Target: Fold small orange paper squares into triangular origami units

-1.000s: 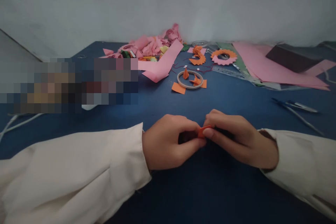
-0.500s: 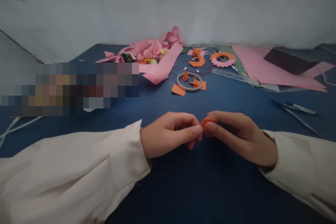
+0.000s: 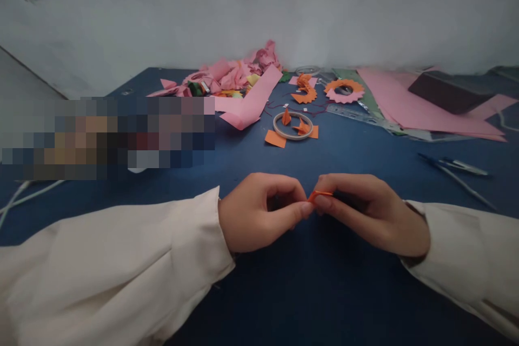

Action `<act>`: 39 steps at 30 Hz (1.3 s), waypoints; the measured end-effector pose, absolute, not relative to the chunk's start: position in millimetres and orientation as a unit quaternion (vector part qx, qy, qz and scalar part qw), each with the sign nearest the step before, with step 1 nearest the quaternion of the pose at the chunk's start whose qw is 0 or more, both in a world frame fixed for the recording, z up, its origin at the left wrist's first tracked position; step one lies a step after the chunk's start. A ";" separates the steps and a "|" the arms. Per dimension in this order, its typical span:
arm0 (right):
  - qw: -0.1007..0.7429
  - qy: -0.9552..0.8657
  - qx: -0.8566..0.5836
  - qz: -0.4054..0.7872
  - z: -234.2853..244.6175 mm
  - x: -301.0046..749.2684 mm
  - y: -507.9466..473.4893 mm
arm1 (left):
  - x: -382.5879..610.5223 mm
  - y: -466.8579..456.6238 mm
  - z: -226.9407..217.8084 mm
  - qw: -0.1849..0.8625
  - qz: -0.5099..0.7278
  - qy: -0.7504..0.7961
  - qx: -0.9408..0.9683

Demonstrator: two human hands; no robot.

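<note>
A small folded piece of orange paper (image 3: 323, 193) is pinched between both hands above the blue table (image 3: 259, 292). My left hand (image 3: 265, 211) grips its left end between thumb and forefinger. On the right end, my right hand (image 3: 371, 213) presses it with thumb and fingertips. The paper shows mostly its thin edge; the fingers hide part of it. Beyond the hands lies a ring-shaped roll of tape (image 3: 276, 128), with small folded orange paper pieces (image 3: 286, 117) inside it. A flat orange paper square (image 3: 275, 138) lies by the ring's left side.
Crumpled pink paper (image 3: 233, 75) is heaped at the back left. An orange-and-pink paper ring (image 3: 344, 92) and a curved orange folded chain (image 3: 310, 94) lie at the back. Pink sheets (image 3: 405, 97) bear a dark block (image 3: 450, 92) at right. Pens (image 3: 464, 166) lie nearer. The left is pixelated.
The orange paper has tilted between my fingers, from showing its flat face to showing a thin edge. My left hand has turned slightly, and its lower fingers have curled out of sight.
</note>
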State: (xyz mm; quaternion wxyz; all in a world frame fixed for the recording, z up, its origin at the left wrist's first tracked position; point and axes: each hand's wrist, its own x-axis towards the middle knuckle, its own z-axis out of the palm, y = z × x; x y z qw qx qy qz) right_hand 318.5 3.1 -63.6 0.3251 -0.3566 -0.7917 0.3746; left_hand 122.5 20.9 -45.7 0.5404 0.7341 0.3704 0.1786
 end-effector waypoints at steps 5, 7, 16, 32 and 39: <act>0.320 -0.799 -0.342 0.377 -63.4 318.8 2.9 | 122.6 18.8 -45.4 0.482 0.176 0.356 0.781; 0.310 -0.804 -0.339 0.377 -62.4 318.4 3.0 | 122.6 17.4 -45.4 0.454 0.182 0.349 0.800; 0.331 -0.790 -0.351 0.378 -63.4 316.7 3.8 | 119.8 14.5 -51.6 0.292 0.232 0.288 0.882; 0.337 -0.772 -0.364 0.397 -62.6 316.3 5.0 | 120.0 13.2 -53.8 0.253 0.234 0.300 0.890; 0.383 -0.750 -0.376 0.387 -64.6 314.7 4.0 | 119.7 13.2 -54.8 0.235 0.226 0.317 0.891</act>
